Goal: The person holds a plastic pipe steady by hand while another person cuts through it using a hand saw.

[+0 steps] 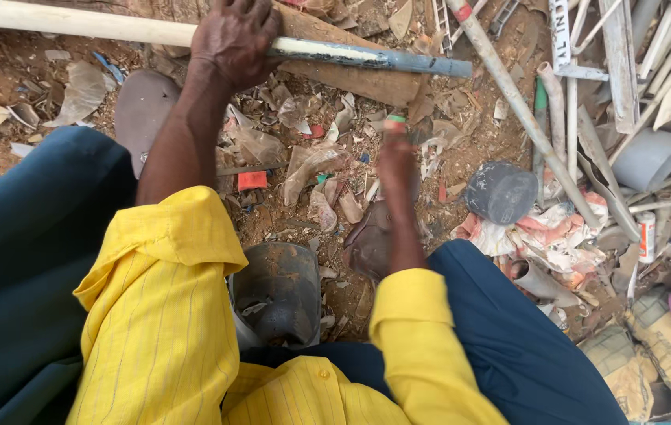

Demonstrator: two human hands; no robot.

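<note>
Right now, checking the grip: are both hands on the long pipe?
No: only the left hand grips the pipe; the right hand is below it.

The long pipe (194, 35) lay nearly level across a brown wooden plank (351, 75), pale cream left of the grip and bluish-grey, dirt-smeared to its right. That grey end stopped just past the plank's edge, above the littered ground.

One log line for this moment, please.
left hand: grips pipe | right hand: blurred, beside plank | ground: scraps, dirt
</note>
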